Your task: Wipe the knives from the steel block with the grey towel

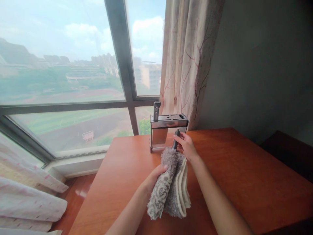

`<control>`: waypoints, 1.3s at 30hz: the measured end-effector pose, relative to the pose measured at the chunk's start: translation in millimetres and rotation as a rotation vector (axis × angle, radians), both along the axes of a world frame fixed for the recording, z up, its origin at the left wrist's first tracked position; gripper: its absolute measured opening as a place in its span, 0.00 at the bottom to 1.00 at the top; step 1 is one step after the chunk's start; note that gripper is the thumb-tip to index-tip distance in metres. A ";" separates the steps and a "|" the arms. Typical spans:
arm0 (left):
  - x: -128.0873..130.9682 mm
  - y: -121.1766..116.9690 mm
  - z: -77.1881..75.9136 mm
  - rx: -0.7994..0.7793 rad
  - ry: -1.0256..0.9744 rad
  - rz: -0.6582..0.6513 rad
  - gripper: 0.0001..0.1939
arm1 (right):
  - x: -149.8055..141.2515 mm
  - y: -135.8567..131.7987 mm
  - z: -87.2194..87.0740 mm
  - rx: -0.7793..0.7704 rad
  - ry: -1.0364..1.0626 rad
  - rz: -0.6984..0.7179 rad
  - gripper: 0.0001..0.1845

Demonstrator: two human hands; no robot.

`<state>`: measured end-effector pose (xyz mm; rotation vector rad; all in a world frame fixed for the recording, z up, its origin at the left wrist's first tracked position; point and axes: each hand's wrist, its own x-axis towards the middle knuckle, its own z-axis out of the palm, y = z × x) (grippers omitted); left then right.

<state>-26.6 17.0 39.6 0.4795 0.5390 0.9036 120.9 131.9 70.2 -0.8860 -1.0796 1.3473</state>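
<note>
My right hand (185, 145) grips the upper part of a black-handled tool (175, 144), its handle slanting up toward the window side. The rest of that tool is hidden in a grey fluffy cloth (162, 186), folded into layers with pale edges on the right. My left hand (155, 178) closes around the cloth from the left, thumb on top. Just beyond my hands stands a knife rack (168, 123) with a dark metal top and clear sides. A knife with a black handle (156, 111) sticks up from its left end.
A reddish-brown wooden table (234, 166) spreads under my arms. Large windows (61, 58) with dark frames rise behind on the left. A patterned curtain (187, 55) hangs behind the rack, and more curtain fabric (26, 199) lies at the lower left. The right wall is dark.
</note>
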 end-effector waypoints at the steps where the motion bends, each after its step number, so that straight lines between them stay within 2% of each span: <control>1: 0.2 0.0 -0.8 0.004 0.005 -0.004 0.26 | 0.3 -1.3 -2.0 -0.002 0.017 0.006 0.18; 5: -1.6 0.4 -4.2 0.035 0.027 -0.042 0.34 | 0.4 -7.6 -7.9 0.062 0.050 0.037 0.18; 8: -5.9 0.9 -9.7 0.087 0.059 -0.094 0.37 | 5.3 -8.0 -13.8 0.074 0.096 -0.023 0.18; 12: -8.8 1.3 -18.6 0.113 0.157 -0.178 0.30 | 26.6 -0.4 -24.1 0.033 0.224 -0.208 0.19; 16: -2.7 1.5 -18.4 0.116 0.222 -0.234 0.24 | 49.2 5.4 -37.2 -0.019 0.283 -0.321 0.20; 19: 3.7 1.3 -13.4 0.092 0.227 -0.216 0.22 | 49.6 4.3 -48.2 -0.057 0.269 -0.301 0.19; 22: 7.3 1.6 -9.3 0.069 0.199 -0.164 0.21 | 33.7 1.1 -55.0 -0.056 0.192 -0.225 0.19; 26: 7.8 3.7 -7.9 0.028 0.146 -0.065 0.21 | 7.7 -4.0 -52.1 -0.017 0.074 -0.070 0.25; 29: 8.0 5.1 -7.9 -0.005 0.141 -0.027 0.21 | 1.6 -8.2 -45.9 -0.009 0.065 -0.029 0.27; 33: 8.5 4.8 -3.0 0.015 0.147 -0.090 0.23 | 13.7 -12.8 -42.2 -0.011 0.091 -0.029 0.25; 39: 6.5 0.1 9.6 0.066 0.181 -0.179 0.21 | 43.5 -9.9 -41.9 -0.003 0.201 -0.139 0.23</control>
